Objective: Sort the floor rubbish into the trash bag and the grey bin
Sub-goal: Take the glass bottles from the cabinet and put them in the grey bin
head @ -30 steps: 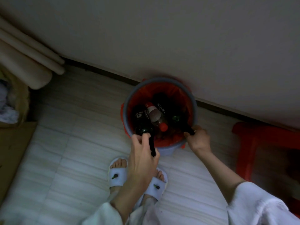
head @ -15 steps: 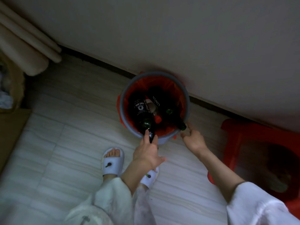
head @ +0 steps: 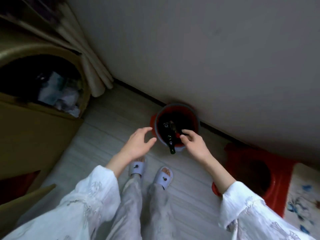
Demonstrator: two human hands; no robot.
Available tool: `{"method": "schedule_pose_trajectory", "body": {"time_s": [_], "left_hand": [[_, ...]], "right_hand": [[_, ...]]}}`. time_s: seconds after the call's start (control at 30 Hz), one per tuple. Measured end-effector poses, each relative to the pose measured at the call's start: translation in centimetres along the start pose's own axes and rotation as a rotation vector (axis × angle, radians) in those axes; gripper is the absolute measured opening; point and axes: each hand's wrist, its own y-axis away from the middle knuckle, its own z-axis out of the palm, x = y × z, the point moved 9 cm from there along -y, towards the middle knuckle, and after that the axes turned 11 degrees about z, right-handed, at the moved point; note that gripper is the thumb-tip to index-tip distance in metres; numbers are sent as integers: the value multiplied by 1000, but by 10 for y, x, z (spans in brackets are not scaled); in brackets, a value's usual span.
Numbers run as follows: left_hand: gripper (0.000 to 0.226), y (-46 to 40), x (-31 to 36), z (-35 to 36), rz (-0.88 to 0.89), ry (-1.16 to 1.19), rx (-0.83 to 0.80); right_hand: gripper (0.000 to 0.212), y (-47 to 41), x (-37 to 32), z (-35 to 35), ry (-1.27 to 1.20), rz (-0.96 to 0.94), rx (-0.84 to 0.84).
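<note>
Both hands, left (head: 138, 144) and right (head: 194, 144), hung slack and empty beside the grey bin (head: 160, 135), whose dark bottle (head: 169, 135) overhung the rim; deposit step judged complete, next requiring further floor rubbish.

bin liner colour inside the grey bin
Red, seen in the head view lining the grey bin and folded over its rim.

Our way into the grey bin (head: 160, 135): bottle neck (head: 171, 144) blocks six o'clock; wall (head: 207, 58) crowds twelve.
</note>
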Motion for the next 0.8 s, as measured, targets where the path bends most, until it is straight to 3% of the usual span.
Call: {"method": "schedule_pose_trajectory", "body": {"time_s": [0.17, 0.37, 0.67, 0.8], "left_hand": [[42, 91, 13, -98, -12, 144, 204], [33, 234, -16, -200, -110, 393, 618], [31, 414, -94, -300, -161, 546, 1058], [23, 481, -154, -337, -177, 578, 1171]], "right_hand": [[31, 86, -56, 30, -71, -107, -63], [19, 199, -150, 96, 73, -367, -209], [17, 330, -267, 227, 323, -676, -361], [19, 373, -297, 310, 371, -737, -431]]}}
